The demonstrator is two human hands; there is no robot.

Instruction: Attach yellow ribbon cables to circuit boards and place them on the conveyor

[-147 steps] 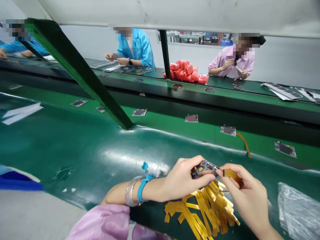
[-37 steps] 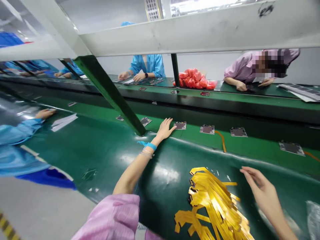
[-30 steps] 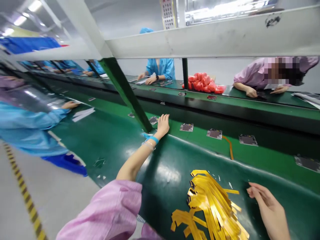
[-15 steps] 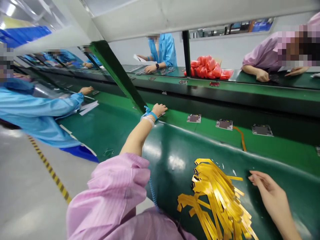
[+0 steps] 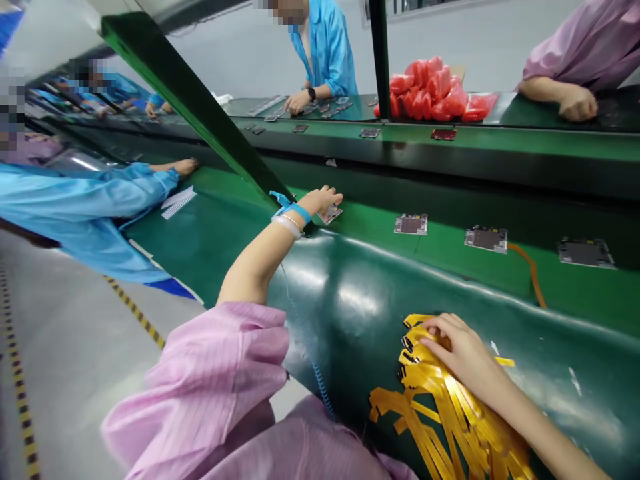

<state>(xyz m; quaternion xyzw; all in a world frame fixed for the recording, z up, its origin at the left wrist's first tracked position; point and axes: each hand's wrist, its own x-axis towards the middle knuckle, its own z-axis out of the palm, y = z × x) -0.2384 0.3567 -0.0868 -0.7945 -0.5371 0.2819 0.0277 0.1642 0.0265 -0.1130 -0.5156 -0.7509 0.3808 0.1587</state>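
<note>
My left hand (image 5: pixel 323 199) is stretched far forward to the light green conveyor belt (image 5: pixel 450 257), with a blue wrist strap (image 5: pixel 296 211) on the wrist. Its fingers curl over a small circuit board (image 5: pixel 331 214), which sits tilted at the belt's near edge. My right hand (image 5: pixel 463 353) lies fingers-down on the top end of a pile of yellow flex strips (image 5: pixel 440 420) on the dark green mat (image 5: pixel 350 300). It grips nothing that I can see.
Three more circuit boards (image 5: pixel 411 225) (image 5: pixel 486 238) (image 5: pixel 585 253) ride the belt; one trails an orange flex cable (image 5: pixel 531 273). A slanted green post (image 5: pixel 200 113) meets the mat beside my left wrist. Red bags (image 5: pixel 435 90) lie on the far bench. Co-workers stand left (image 5: pixel 90 200) and across (image 5: pixel 320 47).
My left hand has closed over the circuit board at the belt edge. My right hand moved left from the bare mat onto the yellow strip pile. The view tipped downward.
</note>
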